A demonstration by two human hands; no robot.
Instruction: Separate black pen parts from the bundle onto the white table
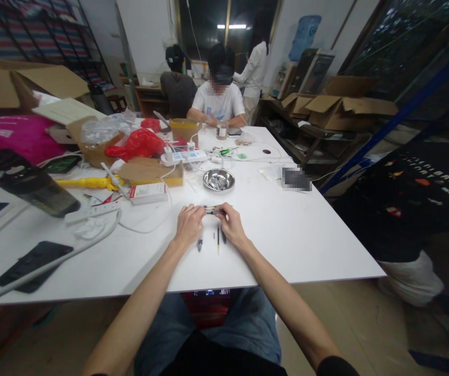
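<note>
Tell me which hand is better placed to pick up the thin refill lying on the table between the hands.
Right, probably. The right hand lies just beside the thin refill, while the left hand is nearer the small dark tip piece. Both hands grip the pen barrel, so one must let go first.

Steel bowl [218, 179] mid-table — contents unclear; power strip [184, 157], red bag [140, 144] behind.

I see a smooth matt white desk [287, 230], a shiny metal bowl [218, 179], a glossy red plastic bag [140, 143] and rough brown cardboard boxes [342, 107].
</note>
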